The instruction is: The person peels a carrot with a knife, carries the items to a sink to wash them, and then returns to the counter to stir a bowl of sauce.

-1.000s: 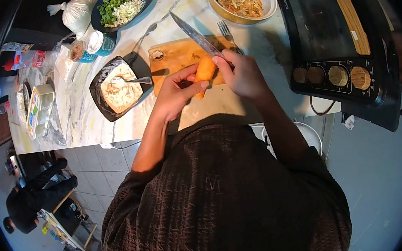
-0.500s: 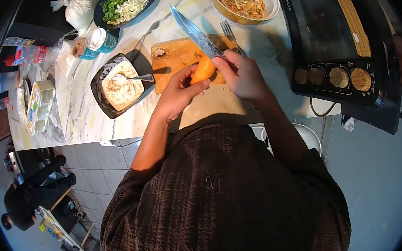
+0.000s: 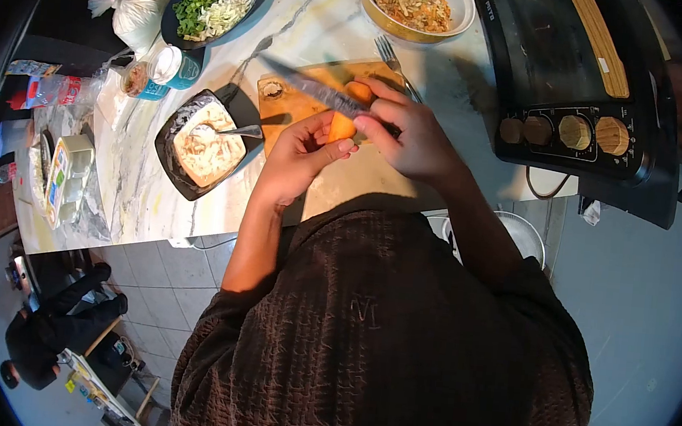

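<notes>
In my left hand (image 3: 301,154) is an orange carrot (image 3: 343,127), gripped near its lower end. My right hand (image 3: 415,132) is closed round the handle of a knife (image 3: 307,85), whose blade lies across the carrot and points up and left, blurred by motion. The carrot's upper end shows past the blade, near my right fingers. Both hands are above a wooden cutting board (image 3: 291,87). A fork (image 3: 395,62) lies along the board's right side. Left of the board stands a dark square bowl (image 3: 168,167) with a creamy mixture and a spoon (image 3: 243,130).
A blue plate (image 3: 168,31) of chopped greens and a tied bag (image 3: 140,19) are at the upper left, jars (image 3: 181,69) below. A bowl (image 3: 363,8) with an egg and shredded food stands at the back. An oven (image 3: 565,111) is right; a person (image 3: 42,341) sits lower left.
The knife blade has swung lower and flatter across the carrot. My right hand has shifted slightly to the right and down. My left hand still holds the carrot.
</notes>
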`<state>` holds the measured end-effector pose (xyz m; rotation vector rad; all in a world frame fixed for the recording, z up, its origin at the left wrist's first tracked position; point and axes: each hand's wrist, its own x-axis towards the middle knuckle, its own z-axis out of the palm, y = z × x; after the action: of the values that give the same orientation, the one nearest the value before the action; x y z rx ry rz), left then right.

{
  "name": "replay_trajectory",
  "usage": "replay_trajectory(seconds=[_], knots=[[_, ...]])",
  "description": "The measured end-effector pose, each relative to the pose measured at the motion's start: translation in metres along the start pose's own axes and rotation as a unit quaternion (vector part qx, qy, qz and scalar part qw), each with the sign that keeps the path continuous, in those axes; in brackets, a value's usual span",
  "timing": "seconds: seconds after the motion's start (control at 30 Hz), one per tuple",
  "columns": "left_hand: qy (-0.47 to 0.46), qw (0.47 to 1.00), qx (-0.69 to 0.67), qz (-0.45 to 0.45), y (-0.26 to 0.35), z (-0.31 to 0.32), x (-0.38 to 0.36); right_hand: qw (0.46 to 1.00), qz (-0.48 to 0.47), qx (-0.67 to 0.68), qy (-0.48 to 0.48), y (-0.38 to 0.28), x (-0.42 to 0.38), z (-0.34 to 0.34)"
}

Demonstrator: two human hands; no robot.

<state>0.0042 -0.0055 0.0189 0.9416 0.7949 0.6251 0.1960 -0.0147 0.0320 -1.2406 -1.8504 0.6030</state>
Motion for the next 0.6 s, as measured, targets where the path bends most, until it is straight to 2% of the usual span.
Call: replay_trajectory(seconds=[0.13,0.2,0.23,0.3,0.33,0.4,0.43,0.5,0.53,0.6], knots=[[-0.019,1.0,-0.01,-0.01,0.004,-0.001,-0.003,0.994,0.074,-0.008,-0.076,-0.004,-0.001,-0.006],[-0.032,0.996,-0.068,-0.054,0.004,-0.002,-0.002,0.974,0.22,0.026,-0.045,-0.002,0.003,-0.007],[-0.032,0.996,-0.067,-0.052,0.004,-0.003,0.0,0.975,0.217,0.025,-0.044,0.0,0.003,-0.006],[-0.039,0.988,-0.138,-0.051,0.001,-0.003,-0.001,0.999,0.021,0.016,-0.018,0.0,-0.001,-0.001],[-0.039,0.988,-0.138,-0.052,0.002,-0.003,-0.002,0.999,0.022,0.016,-0.017,-0.001,0.0,-0.003],[-0.01,0.998,-0.054,-0.03,0.005,0.0,-0.002,0.986,0.159,0.025,-0.044,-0.006,0.003,-0.011],[-0.011,0.998,-0.054,-0.028,0.005,0.002,-0.001,0.986,0.159,0.024,-0.043,-0.004,0.002,-0.012],[0.032,0.999,-0.021,0.004,0.005,0.007,0.0,0.975,0.216,0.015,-0.051,-0.001,0.003,-0.014],[0.034,0.999,-0.021,0.003,0.005,0.006,0.0,0.975,0.217,0.017,-0.052,-0.002,0.002,-0.013],[0.069,0.997,-0.029,0.031,0.005,0.006,0.002,0.994,0.094,0.02,-0.051,-0.006,0.0,-0.012]])
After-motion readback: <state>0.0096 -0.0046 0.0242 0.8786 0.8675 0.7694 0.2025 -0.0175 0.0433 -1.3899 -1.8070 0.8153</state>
